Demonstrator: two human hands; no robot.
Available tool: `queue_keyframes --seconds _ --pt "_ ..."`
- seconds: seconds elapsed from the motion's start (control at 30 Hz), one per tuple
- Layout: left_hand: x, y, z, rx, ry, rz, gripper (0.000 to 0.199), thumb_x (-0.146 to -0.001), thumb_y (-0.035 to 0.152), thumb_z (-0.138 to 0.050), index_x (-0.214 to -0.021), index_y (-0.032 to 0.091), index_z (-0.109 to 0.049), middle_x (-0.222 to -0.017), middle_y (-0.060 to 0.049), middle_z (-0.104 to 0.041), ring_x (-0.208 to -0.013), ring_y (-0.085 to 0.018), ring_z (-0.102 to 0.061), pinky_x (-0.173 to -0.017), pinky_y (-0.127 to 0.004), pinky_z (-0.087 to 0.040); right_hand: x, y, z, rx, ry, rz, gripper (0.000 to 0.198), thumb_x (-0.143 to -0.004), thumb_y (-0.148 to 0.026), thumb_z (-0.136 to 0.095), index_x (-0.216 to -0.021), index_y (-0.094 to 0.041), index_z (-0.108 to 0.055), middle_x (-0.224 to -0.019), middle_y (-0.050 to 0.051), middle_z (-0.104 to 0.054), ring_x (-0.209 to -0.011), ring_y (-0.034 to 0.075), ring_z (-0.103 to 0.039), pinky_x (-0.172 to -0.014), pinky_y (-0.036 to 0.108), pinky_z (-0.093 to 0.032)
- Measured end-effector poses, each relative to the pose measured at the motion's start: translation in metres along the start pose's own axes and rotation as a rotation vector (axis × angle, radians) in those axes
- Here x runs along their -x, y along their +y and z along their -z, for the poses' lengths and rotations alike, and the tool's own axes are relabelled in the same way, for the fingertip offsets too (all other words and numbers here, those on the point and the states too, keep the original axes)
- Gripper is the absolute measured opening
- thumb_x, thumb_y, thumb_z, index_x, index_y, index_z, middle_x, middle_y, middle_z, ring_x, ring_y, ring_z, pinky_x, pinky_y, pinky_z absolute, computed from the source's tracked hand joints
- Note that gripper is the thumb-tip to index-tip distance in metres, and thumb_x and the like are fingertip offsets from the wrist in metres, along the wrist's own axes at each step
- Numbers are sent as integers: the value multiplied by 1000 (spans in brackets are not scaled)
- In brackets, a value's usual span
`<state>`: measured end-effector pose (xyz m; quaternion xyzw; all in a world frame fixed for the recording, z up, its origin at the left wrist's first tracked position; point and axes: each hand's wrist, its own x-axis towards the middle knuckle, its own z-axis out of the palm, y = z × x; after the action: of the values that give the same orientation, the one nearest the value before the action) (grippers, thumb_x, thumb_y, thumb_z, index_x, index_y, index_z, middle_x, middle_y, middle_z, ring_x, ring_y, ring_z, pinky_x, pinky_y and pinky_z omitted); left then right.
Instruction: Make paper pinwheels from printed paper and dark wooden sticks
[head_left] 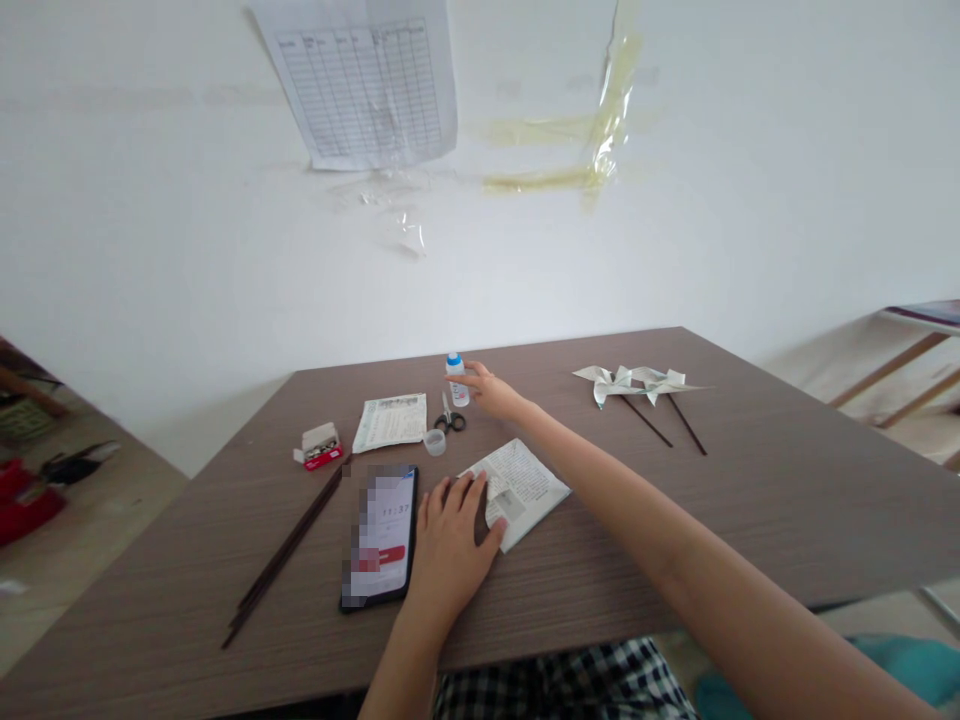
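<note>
My left hand lies palm down with spread fingers, its fingertips at the left edge of a folded square of printed paper. My right arm stretches across the table, and my right hand is at a small white bottle with a blue cap. Its fingers are extended and apart, one passing in front of the bottle; whether they touch it I cannot tell. Black-handled scissors and a small clear cup are just this side of the bottle. A phone showing 11:37 lies left of my left hand.
Two paper pinwheels on dark sticks lie at the right. Printed paper, a small open red-and-white box and dark thin sticks are at the left. The wall borders the table's far edge.
</note>
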<state>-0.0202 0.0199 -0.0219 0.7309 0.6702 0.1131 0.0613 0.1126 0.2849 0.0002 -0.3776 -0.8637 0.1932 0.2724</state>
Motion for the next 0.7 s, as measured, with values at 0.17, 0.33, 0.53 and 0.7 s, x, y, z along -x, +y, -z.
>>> queue_keyframes --seconds 0.17,0.33,0.53,0.7 --pt "0 -1 -2 1 8 -11 66 -112 36 -68 -176 26 -63 -182 -11 -63 -171 -44 -52 -144 -71 -40 2 9 -6 -80 21 47 81 -98 1 -59 -172 -30 -68 -189 15 -44 -162 36 -63 -136 55 -54" --pt "0 -3 -5 5 15 -15 67 -110 37 -70 -176 27 -63 -182 -12 -63 -171 -45 -52 -144 -71 -40 7 12 -3 -135 48 86 60 -107 -10 -68 -164 -28 -75 -186 18 -50 -171 38 -54 -142 62 -45" --pt "-1 -5 -7 23 45 -14 65 -109 35 -73 -174 27 -66 -179 -13 -66 -169 -44 -55 -143 -70 -42 23 14 19 -162 59 25 54 -111 -19 -72 -163 -31 -77 -187 18 -48 -169 36 -55 -145 63 -38" --pt "-2 -6 -10 25 87 -28 62 -109 33 -73 -170 24 -70 -175 -14 -69 -164 -44 -60 -141 -68 -45 61 6 41 -153 76 109 44 -110 -11 -69 -144 -31 -89 -166 16 -70 -154 32 -69 -138 58 -49"
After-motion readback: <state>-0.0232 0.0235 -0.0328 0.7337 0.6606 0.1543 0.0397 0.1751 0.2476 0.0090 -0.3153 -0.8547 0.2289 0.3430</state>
